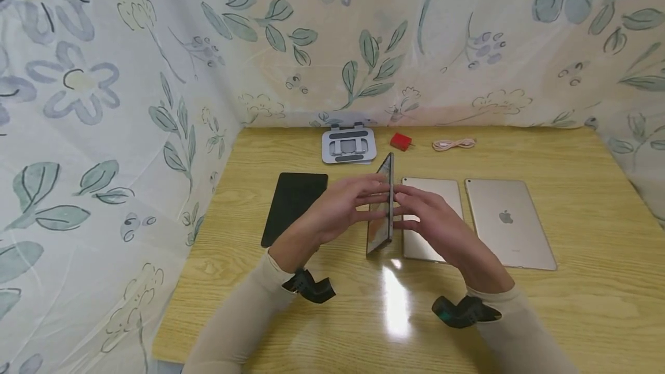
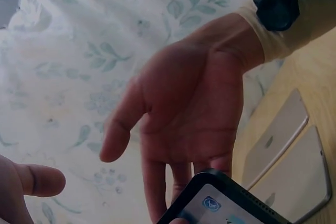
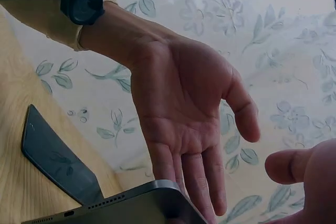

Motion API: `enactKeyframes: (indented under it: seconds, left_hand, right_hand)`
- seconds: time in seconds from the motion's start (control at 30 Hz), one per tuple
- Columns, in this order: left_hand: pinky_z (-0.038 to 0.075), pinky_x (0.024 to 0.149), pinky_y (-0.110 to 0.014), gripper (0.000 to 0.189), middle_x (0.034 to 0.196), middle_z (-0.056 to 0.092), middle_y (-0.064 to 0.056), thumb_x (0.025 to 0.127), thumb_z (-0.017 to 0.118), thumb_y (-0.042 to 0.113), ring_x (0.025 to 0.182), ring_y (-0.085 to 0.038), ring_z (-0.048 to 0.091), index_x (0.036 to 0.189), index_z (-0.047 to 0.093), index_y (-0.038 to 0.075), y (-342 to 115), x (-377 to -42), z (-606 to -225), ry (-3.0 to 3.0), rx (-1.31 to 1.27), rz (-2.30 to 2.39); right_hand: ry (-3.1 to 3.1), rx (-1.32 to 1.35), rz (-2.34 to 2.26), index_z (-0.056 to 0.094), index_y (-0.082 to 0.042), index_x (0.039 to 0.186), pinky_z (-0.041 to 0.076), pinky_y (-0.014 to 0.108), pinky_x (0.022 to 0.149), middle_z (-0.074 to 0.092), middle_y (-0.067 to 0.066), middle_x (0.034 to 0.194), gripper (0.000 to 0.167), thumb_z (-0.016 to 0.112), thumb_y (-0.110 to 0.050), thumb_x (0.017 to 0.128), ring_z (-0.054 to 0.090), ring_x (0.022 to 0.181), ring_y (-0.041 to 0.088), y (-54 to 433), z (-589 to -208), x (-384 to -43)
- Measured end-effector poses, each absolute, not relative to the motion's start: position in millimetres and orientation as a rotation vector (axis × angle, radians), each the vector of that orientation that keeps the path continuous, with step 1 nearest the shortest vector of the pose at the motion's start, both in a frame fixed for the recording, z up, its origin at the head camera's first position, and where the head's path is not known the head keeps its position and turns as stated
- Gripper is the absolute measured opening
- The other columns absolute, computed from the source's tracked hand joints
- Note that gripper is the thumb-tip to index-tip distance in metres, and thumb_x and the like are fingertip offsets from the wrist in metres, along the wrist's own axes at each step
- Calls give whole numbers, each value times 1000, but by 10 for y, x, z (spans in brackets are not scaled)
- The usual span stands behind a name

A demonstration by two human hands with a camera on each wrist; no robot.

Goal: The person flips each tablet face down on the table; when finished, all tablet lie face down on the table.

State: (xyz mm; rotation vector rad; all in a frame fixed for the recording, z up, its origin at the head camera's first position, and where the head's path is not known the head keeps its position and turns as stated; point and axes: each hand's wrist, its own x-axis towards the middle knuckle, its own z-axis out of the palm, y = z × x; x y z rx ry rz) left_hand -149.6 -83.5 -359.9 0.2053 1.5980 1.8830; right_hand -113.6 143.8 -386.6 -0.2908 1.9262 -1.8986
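A dark-edged tablet [image 1: 381, 232] stands on edge between both hands, its lit screen turned to the left. The straight fingers of the left hand [image 1: 337, 204] lie against the screen side. From the other side, the right hand [image 1: 433, 215] touches the back with extended fingers. App icons show on the tablet's screen [image 2: 226, 203] in the left wrist view, with the right hand [image 2: 191, 103] behind it, palm open. In the right wrist view the grey back of the tablet [image 3: 136, 203] shows below the left hand [image 3: 176, 93]. Both thumbs stick out, away from the tablet.
A black tablet [image 1: 293, 204] lies left on the wooden table [image 1: 597, 218]. Two silver tablets lie face down at right, one partly under the right hand [image 1: 431, 247], one beside it [image 1: 506, 229]. Behind are a grey folding stand [image 1: 349, 146], red charger [image 1: 400, 141] and pink cable [image 1: 454, 144].
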Motion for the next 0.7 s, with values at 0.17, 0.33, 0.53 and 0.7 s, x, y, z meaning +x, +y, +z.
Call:
enactKeyframes:
  seconds: [0.17, 0.33, 0.53, 0.7]
  left_hand:
    - [53, 121, -53, 54, 164, 53, -20, 115, 50, 25, 153, -37, 52, 163, 44, 2, -992, -1511, -3604, 1581, 136, 1949]
    - [53, 121, -55, 56, 164, 52, -22, 115, 50, 24, 153, -40, 52, 165, 41, 1, -1120, -1526, -3593, 1589, 108, 1974]
    - [50, 123, -59, 57, 165, 49, -25, 114, 49, 22, 153, -42, 50, 165, 39, 0, -1277, -1581, -3582, 1597, 92, 1971]
    - [49, 123, -60, 59, 164, 50, -26, 114, 49, 23, 153, -44, 51, 166, 37, 0, -1405, -1628, -3587, 1591, 72, 1948]
  right_hand:
    - [1904, -279, -1906, 35, 7, 166, 60, 40, 111, 39, 23, 162, 63, 39, -37, 121, 54, 137, 39, 1290, -3869, -1195]
    - [1855, -288, -1940, 38, 8, 164, 61, 40, 109, 43, 20, 148, 62, 35, -37, 122, 58, 129, 30, 1177, -3898, -1243]
    - [1848, -334, -1902, 39, 5, 165, 56, 46, 115, 44, 26, 152, 63, 33, -39, 122, 55, 135, 37, 1143, -4021, -1303]
    - [1830, -278, -1846, 31, 10, 167, 37, 61, 131, 34, 33, 169, 64, 30, -36, 122, 41, 153, 53, 1200, -4203, -1323]
